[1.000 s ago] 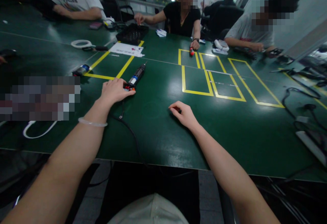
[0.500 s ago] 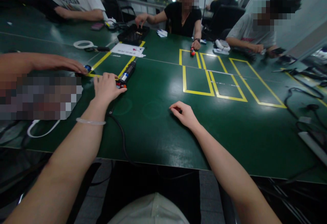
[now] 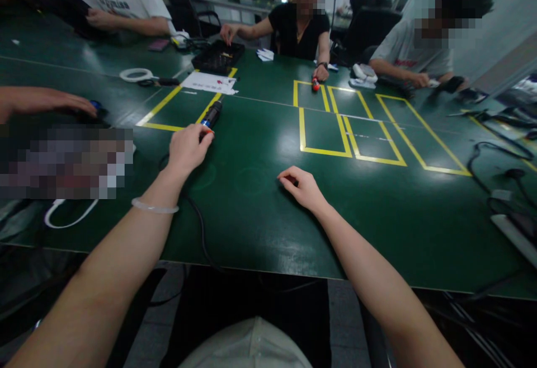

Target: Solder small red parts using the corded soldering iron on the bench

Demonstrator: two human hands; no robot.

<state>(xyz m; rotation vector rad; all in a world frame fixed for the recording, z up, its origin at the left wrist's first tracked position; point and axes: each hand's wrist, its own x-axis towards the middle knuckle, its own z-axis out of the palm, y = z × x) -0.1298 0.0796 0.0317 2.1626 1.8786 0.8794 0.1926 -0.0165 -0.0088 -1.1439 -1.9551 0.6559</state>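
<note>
Okay: left hand (image 3: 188,147) had its fingers clamped on the near end of the electric screwdriver (image 3: 212,115), which sat left of centre by the yellow tape line (image 3: 161,127). Right hand (image 3: 304,187) rested curled; couldn't tell if it was pinching anything. Risk: the cable (image 3: 200,228) over the near edge could snag and yank the tool. Glossy green tabletop (image 3: 260,222), crowded workroom.

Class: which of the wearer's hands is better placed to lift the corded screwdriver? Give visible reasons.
Left. The left hand is closed over the rear end of the screwdriver; the right hand rests curled on the green table, well apart from it.
</note>
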